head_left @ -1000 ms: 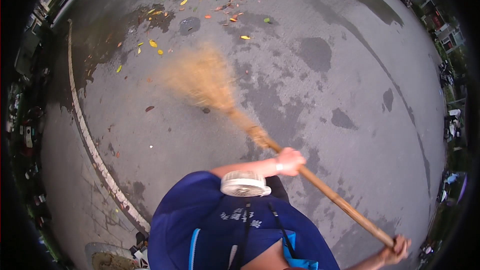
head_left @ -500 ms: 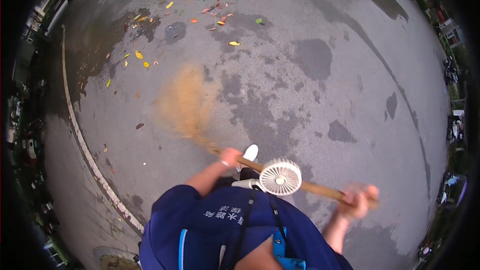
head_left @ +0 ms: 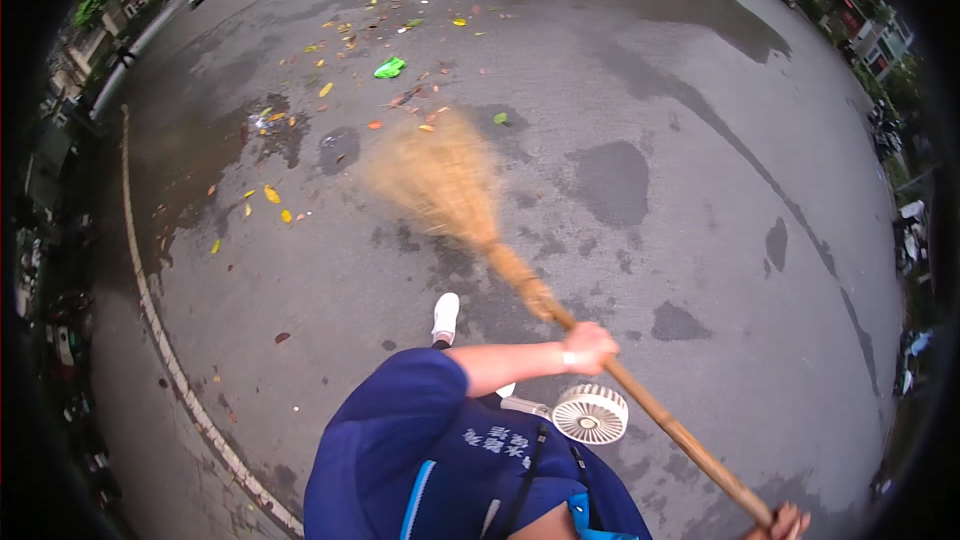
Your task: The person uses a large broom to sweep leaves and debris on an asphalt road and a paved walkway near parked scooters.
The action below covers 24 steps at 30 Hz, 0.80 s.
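Observation:
A straw broom (head_left: 450,185) with a long bamboo handle runs slantwise across the front of me, its bristles smeared by motion above the pavement. My left hand (head_left: 590,348) is closed round the handle just below the bound neck. Farther down, at the lower right, my right hand (head_left: 783,522) grips the handle's end, partly cut off by the picture's edge. Beyond the bristles lie a crumpled green scrap (head_left: 390,68) and scattered yellow leaves (head_left: 272,194). A white round fan (head_left: 590,414) hangs at my chest, close to the handle.
The grey asphalt (head_left: 720,340) has dark damp patches. A white painted line (head_left: 165,330) curves down the left side. One white shoe (head_left: 446,316) is forward of my body. Parked vehicles, plants and buildings ring the far rim.
The broom head has swung right and away from me, near the leaves. My left hand has moved right across my body; my right hand has dropped toward the lower right corner.

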Each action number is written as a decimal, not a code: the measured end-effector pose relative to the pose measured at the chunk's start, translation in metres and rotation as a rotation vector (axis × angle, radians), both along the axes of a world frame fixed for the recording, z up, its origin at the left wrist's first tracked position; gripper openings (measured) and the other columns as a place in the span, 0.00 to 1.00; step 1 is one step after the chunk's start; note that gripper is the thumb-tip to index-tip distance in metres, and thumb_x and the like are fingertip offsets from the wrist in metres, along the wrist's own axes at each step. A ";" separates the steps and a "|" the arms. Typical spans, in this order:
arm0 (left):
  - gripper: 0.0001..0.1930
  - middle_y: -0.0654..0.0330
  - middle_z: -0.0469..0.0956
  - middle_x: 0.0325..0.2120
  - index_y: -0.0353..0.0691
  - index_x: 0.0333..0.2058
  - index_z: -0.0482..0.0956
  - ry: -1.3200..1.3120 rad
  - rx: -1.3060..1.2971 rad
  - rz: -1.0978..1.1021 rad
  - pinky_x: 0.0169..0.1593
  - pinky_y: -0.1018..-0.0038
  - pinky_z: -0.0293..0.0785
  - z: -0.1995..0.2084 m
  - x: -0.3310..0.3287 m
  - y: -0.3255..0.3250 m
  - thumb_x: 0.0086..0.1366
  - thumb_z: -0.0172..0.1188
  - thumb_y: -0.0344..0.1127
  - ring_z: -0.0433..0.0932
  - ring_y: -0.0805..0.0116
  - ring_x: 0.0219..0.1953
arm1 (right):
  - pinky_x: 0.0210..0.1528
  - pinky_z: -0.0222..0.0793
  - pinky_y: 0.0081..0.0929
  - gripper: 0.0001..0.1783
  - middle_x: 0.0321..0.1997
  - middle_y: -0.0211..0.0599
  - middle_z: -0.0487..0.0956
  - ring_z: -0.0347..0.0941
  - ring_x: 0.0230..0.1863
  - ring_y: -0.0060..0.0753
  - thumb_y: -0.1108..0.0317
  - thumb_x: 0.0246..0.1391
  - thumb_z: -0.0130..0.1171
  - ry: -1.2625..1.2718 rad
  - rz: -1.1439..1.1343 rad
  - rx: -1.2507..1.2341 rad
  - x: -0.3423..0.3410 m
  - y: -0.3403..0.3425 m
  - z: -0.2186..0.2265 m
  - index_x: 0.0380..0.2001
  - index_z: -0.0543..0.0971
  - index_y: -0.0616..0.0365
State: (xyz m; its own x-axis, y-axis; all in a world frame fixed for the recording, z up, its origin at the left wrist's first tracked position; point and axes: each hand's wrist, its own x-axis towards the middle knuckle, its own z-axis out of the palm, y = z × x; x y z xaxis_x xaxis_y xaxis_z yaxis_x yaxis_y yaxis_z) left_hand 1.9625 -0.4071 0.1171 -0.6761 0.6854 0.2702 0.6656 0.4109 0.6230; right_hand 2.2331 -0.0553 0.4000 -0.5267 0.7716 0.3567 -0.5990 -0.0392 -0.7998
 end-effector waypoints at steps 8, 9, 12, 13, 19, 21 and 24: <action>0.08 0.60 0.78 0.20 0.52 0.20 0.79 -0.025 -0.001 -0.311 0.38 0.61 0.73 -0.057 -0.153 0.109 0.37 0.67 0.41 0.79 0.57 0.32 | 0.21 0.54 0.20 0.11 0.12 0.25 0.54 0.52 0.14 0.20 0.69 0.57 0.47 0.004 -0.279 0.362 -0.087 -0.237 0.038 0.21 0.61 0.53; 0.09 0.61 0.79 0.21 0.52 0.20 0.80 -0.012 -0.032 -0.339 0.39 0.62 0.74 -0.074 -0.170 0.089 0.37 0.68 0.43 0.79 0.57 0.34 | 0.20 0.54 0.19 0.09 0.12 0.25 0.54 0.52 0.14 0.19 0.70 0.56 0.47 -0.045 -0.252 0.394 -0.113 -0.247 0.027 0.23 0.62 0.53; 0.10 0.62 0.77 0.19 0.51 0.17 0.78 -0.189 -0.080 -0.118 0.37 0.64 0.73 -0.121 -0.179 -0.013 0.35 0.69 0.44 0.78 0.59 0.31 | 0.19 0.52 0.16 0.03 0.12 0.23 0.54 0.51 0.14 0.15 0.74 0.54 0.47 -0.131 -0.098 0.410 -0.193 -0.261 -0.006 0.28 0.65 0.55; 0.08 0.63 0.74 0.19 0.51 0.17 0.75 -0.162 0.079 -0.024 0.36 0.64 0.71 -0.133 -0.177 -0.049 0.36 0.65 0.40 0.75 0.58 0.29 | 0.19 0.52 0.15 0.02 0.12 0.22 0.55 0.50 0.14 0.14 0.75 0.53 0.47 -0.125 -0.012 0.386 -0.216 -0.260 -0.010 0.29 0.67 0.56; 0.08 0.55 0.75 0.19 0.44 0.16 0.74 -0.242 -0.221 0.600 0.39 0.61 0.70 -0.169 -0.143 -0.368 0.38 0.64 0.37 0.75 0.54 0.29 | 0.12 0.58 0.25 0.06 0.13 0.26 0.60 0.57 0.12 0.21 0.76 0.45 0.50 -0.332 0.555 -0.028 -0.408 -0.376 -0.105 0.28 0.66 0.55; 0.08 0.54 0.77 0.21 0.45 0.21 0.79 -0.483 -0.558 0.714 0.42 0.63 0.71 -0.216 -0.095 -0.480 0.44 0.63 0.42 0.76 0.53 0.32 | 0.20 0.67 0.34 0.08 0.15 0.30 0.66 0.63 0.14 0.27 0.78 0.44 0.54 -0.510 0.808 -0.254 -0.450 -0.451 -0.164 0.30 0.70 0.58; 0.12 0.55 0.80 0.28 0.47 0.29 0.82 -0.709 -0.795 0.774 0.39 0.59 0.75 -0.194 -0.065 -0.586 0.46 0.63 0.43 0.79 0.54 0.33 | 0.29 0.69 0.40 0.07 0.12 0.29 0.63 0.63 0.16 0.29 0.77 0.43 0.57 -0.504 1.019 -0.408 -0.498 -0.505 -0.199 0.26 0.70 0.57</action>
State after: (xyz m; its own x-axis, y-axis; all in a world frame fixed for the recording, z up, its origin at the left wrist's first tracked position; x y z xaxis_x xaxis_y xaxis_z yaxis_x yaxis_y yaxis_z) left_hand 1.8976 -0.9926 -0.0768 -0.7900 -0.1349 -0.5980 -0.2755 0.9496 0.1497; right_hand 1.7347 -0.5607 0.2013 -0.9689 -0.0709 -0.2372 0.2295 -0.6163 -0.7533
